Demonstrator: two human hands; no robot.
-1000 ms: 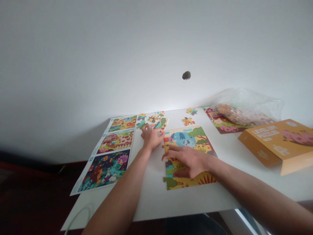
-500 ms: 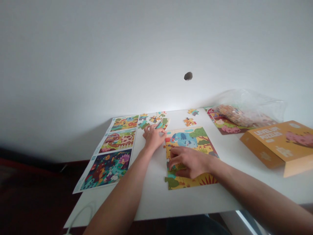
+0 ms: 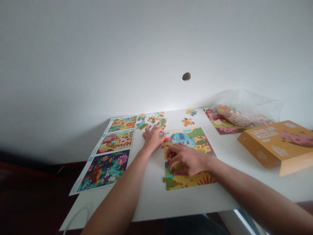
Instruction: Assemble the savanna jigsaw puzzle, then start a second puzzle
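Observation:
A partly joined jigsaw puzzle [image 3: 202, 142] lies flat on the white table, showing a blue elephant, trees and yellow ground. Over its left half rests my right hand [image 3: 188, 161], fingers bent and apart, tips down on the joined pieces. I see nothing held in it, though the palm side is hidden. My left hand [image 3: 154, 138] lies by the puzzle's upper left edge, fingers spread and the thumb side near that edge. Just beyond its fingertips are loose puzzle pieces [image 3: 141, 124], partly covered by the hand.
On the left lies a reference sheet [image 3: 114, 142] with three pictures. Two loose pieces [image 3: 187, 122] sit behind the puzzle. At the right are a plastic bag of pieces [image 3: 230, 112], a farm picture [image 3: 226, 129] under it, and an orange box [image 3: 269, 143]. A wall stands behind.
The view has shifted slightly. My right hand's fingers have lifted and spread a little over the puzzle's left part. My left hand stays by the upper left edge.

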